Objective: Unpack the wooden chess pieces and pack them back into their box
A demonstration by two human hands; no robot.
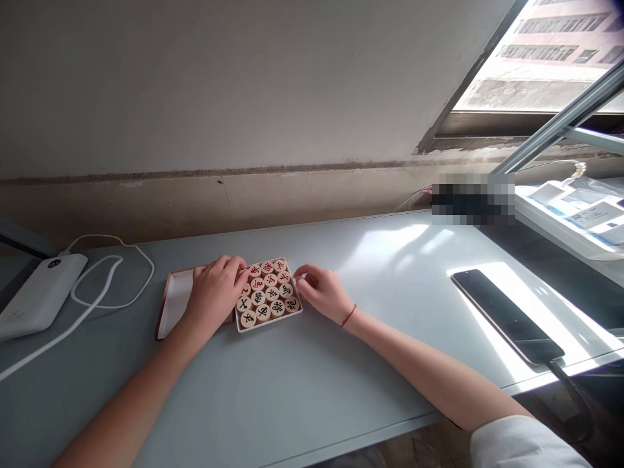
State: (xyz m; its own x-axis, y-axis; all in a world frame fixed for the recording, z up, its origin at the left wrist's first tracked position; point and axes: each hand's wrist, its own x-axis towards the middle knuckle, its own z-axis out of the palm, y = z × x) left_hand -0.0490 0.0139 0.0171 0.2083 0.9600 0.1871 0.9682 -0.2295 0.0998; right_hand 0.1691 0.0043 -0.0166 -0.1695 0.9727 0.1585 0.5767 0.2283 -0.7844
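Note:
A shallow white box [269,323] holds several round wooden pieces [272,295] with red and black characters, packed in rows. To its left lies an open, empty-looking lid or tray [178,296] with a dark reddish edge. My left hand [218,286] rests over the lid's right part, its curled fingers at the box's left edge; what they grip, if anything, is hidden. At the box's right edge is my right hand [322,292], fingers bent and thumb side close to the rim, with a small gap between thumb and forefinger.
A white power bank [41,292] with a looped white cable [112,260] lies at the left. A phone [507,315] with a dark cable lies at the right. Behind it stand a metal frame and a white tray [575,227]. A wall runs behind the grey table [312,403].

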